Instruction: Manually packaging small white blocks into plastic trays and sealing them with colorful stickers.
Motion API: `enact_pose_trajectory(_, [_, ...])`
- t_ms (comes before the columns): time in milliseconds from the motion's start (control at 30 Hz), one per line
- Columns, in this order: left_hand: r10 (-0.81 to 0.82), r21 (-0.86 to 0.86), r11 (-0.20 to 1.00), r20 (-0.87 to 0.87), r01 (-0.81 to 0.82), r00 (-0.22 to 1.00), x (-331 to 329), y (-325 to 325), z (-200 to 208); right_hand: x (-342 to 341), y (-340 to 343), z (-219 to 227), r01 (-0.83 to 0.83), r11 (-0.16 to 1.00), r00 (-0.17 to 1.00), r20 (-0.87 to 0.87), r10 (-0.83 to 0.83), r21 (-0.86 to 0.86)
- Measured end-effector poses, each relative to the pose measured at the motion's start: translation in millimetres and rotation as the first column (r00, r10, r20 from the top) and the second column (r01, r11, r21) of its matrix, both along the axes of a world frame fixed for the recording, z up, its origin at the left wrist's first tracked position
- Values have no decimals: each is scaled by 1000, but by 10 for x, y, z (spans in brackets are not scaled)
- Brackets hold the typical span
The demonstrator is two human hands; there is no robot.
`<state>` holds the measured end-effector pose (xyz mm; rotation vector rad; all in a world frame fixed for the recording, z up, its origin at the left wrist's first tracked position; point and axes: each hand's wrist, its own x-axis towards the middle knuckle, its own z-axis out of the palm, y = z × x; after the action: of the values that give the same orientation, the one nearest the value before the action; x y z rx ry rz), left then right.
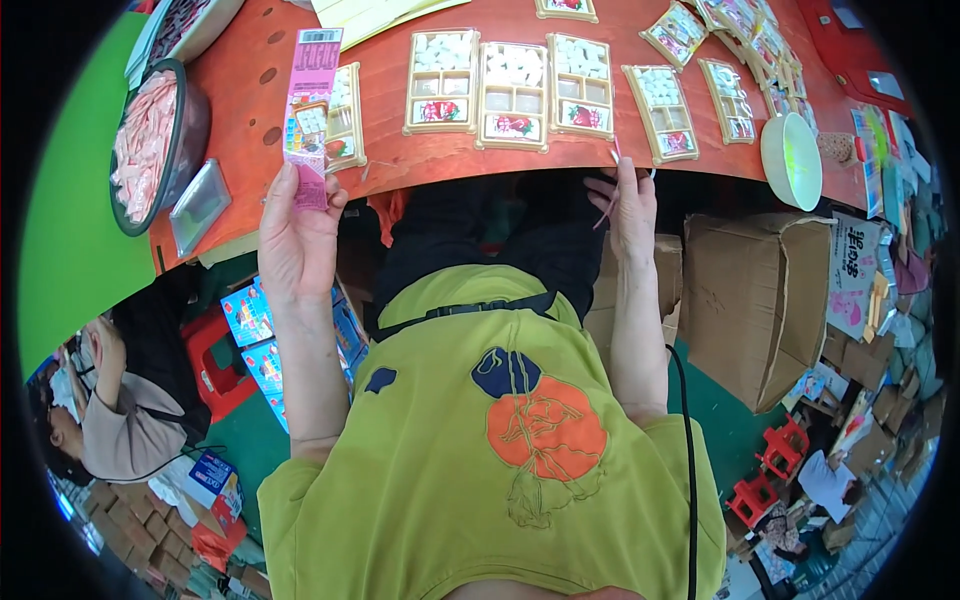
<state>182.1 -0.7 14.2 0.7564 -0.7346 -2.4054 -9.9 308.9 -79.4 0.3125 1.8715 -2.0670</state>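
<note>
Upright in my left hand (300,235) is a long pink printed packaging sleeve (316,70), its lower end pinched between thumb and fingers. Behind it a cream plastic tray (356,120) is partly hidden. At the table's front edge my right hand (632,205) is closed on a thin pink strip (607,208); its exact kind is too small to make out. Between the hands, three cream compartment trays (498,102) hold white pieces and strawberry-printed packets. Two similar trays (660,122) lie beyond my right hand, towards the bowl.
A dark basin (195,120) of pink packets stands at the left beside a clear plastic box (200,208). At the right are a pale green bowl (791,160) and piled finished-looking packs (765,45). A cardboard box (745,300) stands below; another person (130,400) sits left.
</note>
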Motion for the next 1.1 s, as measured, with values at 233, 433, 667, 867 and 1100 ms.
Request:
enact_pose_trajectory(233, [-126,-171,977,16,127,992,-30,97,127,101,777,-1014,-242,895,969,131,208,376])
enact_pose_trajectory(433, [-290,-162,924,296,347,910,42,244,112,270,750,-194,-133,407,679,-216,702,904])
enact_pose_trajectory(667, [-401,-194,863,295,466,867,86,295,207,265,-233,846,-654,750,714,-249,654,95])
enact_pose_trajectory(867, [-429,-262,800,380,540,820,193,119,211,358,-1034,1112,-716,697,681,-253,687,-37])
enact_pose_trajectory(1100, [-210,-464,710,579,530,788,403,-55,247,664,-1406,898,-710,701,654,-308,691,65])
